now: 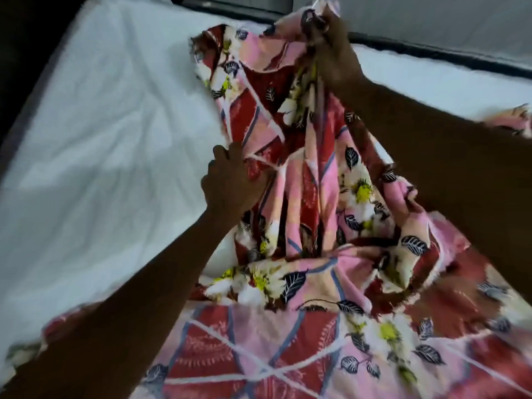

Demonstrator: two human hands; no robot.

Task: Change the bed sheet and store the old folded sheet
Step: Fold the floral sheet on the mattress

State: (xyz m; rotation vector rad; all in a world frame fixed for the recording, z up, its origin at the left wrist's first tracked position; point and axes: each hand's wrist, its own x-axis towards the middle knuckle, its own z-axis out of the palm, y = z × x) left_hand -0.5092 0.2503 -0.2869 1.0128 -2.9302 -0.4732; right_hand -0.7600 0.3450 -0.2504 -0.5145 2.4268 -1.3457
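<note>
A pink and red floral bed sheet [311, 174] hangs bunched over the bare white mattress [109, 133] and spreads out across the bed's near part. My right hand [334, 53] grips a gathered edge of the sheet and holds it up high near the far side of the bed. My left hand [230, 180] holds the sheet's left edge lower down, fingers curled into the cloth. Most of the fabric drapes in folds between both hands.
The mattress's left edge [26, 110] drops off into a dark area. A dark bed frame rail [431, 50] and a pale wall run along the far side. A loose piece of the same floral cloth [515, 116] shows at the right.
</note>
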